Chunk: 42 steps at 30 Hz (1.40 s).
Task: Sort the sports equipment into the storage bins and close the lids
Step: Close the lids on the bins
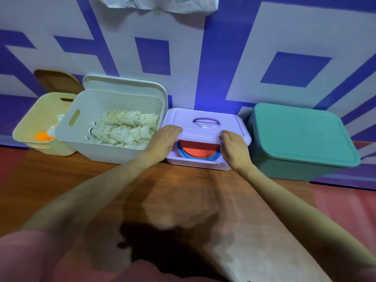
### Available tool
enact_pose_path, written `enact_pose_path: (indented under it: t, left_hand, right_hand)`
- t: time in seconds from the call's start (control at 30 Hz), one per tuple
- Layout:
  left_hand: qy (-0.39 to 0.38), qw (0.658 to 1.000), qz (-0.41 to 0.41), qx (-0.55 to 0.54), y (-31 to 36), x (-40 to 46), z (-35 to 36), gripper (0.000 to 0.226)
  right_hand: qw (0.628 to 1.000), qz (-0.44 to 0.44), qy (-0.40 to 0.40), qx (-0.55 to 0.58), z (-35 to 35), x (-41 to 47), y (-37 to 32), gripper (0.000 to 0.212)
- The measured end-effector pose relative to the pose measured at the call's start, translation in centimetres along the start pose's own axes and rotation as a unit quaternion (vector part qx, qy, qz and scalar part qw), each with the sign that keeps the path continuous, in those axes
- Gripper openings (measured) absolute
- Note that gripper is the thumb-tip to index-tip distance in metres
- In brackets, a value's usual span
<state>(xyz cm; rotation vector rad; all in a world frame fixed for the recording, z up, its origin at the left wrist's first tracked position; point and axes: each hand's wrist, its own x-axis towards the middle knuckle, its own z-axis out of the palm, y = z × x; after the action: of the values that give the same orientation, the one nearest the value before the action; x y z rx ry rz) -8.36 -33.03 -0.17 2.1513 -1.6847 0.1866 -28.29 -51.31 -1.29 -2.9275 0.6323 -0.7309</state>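
Note:
Four bins stand in a row against the wall. The lilac bin [195, 162] holds flat red and blue discs [198, 151]. Its lilac lid [205, 124], with a handle on top, sits tilted over the bin, front edge raised. My left hand [165, 139] grips the lid's front left edge and my right hand [232, 144] grips its front right edge. The white bin [85, 127] stands uncovered and is full of shuttlecocks [124, 129], its lid [126, 83] leaning behind it. The yellow bin [30, 121] holds an orange ball [41, 136]. The teal bin [305, 137] has its lid on.
A brown lid [56, 79] leans on the wall behind the yellow bin. The bins stand on a wooden floor strip [183, 200] with red flooring to the right. A blue and white patterned wall rises right behind them.

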Motion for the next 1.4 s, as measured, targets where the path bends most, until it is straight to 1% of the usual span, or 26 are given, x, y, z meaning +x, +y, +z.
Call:
enact_pose_path:
  t: [0.1,0.17,0.27,0.47,0.6,0.97,1.1,1.2,1.4]
  left_hand:
    - [-0.047,0.999,-0.012,0.006,0.6,-0.5,0.2,0.047]
    - [-0.074,0.997,-0.031,0.005,0.9,-0.6,0.1,0.043]
    - [-0.099,0.994,-0.039,-0.013,0.7,-1.1,0.1,0.039]
    - [-0.119,0.991,-0.043,-0.045,0.3,-2.5,0.5,0.041]
    - [-0.138,0.989,-0.045,-0.03,0.3,-2.7,0.8,0.038]
    - [-0.188,0.979,-0.08,-0.008,0.7,-1.9,0.8,0.038]
    - [-0.171,0.981,-0.091,-0.018,1.0,-1.9,0.8,0.034]
    - [-0.157,0.983,-0.093,-0.01,1.2,-2.2,0.9,0.031]
    - [-0.164,0.98,-0.111,0.012,1.8,-2.8,1.1,0.034]
  right_hand:
    - [0.998,-0.003,-0.06,-0.022,-0.2,-1.1,-0.4,0.023]
    - [0.994,-0.005,-0.099,-0.037,-0.2,-1.4,-0.4,0.029]
    - [0.989,-0.012,-0.143,-0.033,-0.1,-1.8,-0.7,0.034]
    - [0.988,0.0,-0.154,0.003,-0.1,-3.1,-1.2,0.031]
    - [0.985,0.012,-0.172,0.012,0.1,-3.5,-1.2,0.028]
    - [0.978,0.029,-0.206,-0.001,-0.1,-3.1,-1.5,0.015]
    - [0.976,0.023,-0.216,-0.013,-0.2,-2.7,-1.7,0.01]
    - [0.976,0.019,-0.214,-0.012,-0.2,-2.8,-1.6,0.01]
    - [0.975,-0.013,-0.223,-0.018,-0.4,-2.6,-1.3,0.008]
